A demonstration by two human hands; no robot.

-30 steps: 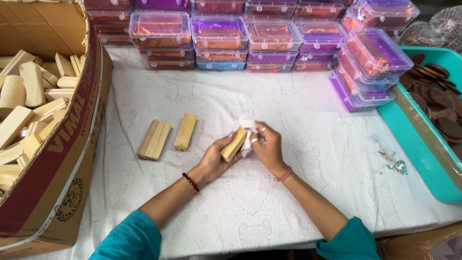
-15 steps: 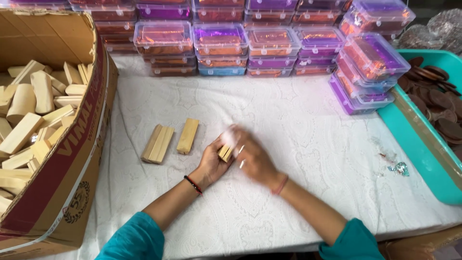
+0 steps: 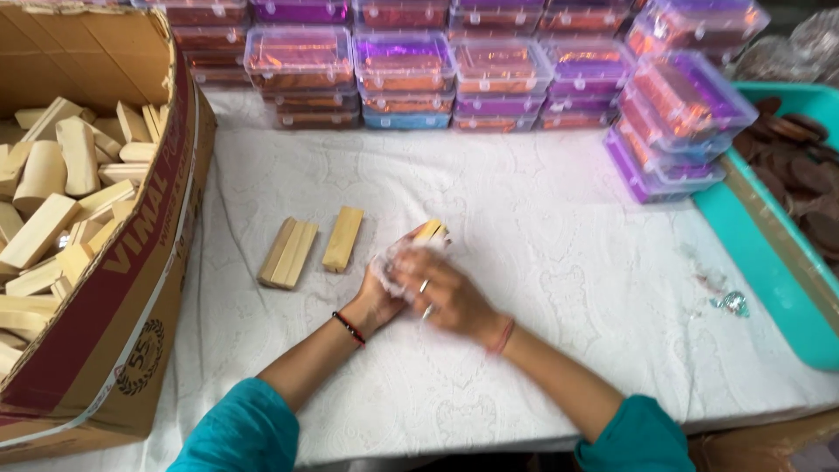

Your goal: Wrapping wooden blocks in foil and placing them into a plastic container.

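White patterned cloth (image 3: 542,218) over the table. My left hand (image 3: 377,293) gripped a pale wooden block (image 3: 428,232), tip poking past my fingers; my right hand (image 3: 441,293) closed over it with clear wrap (image 3: 389,262), probably to steady it. Two finished-looking blocks (image 3: 310,246) lay just left.
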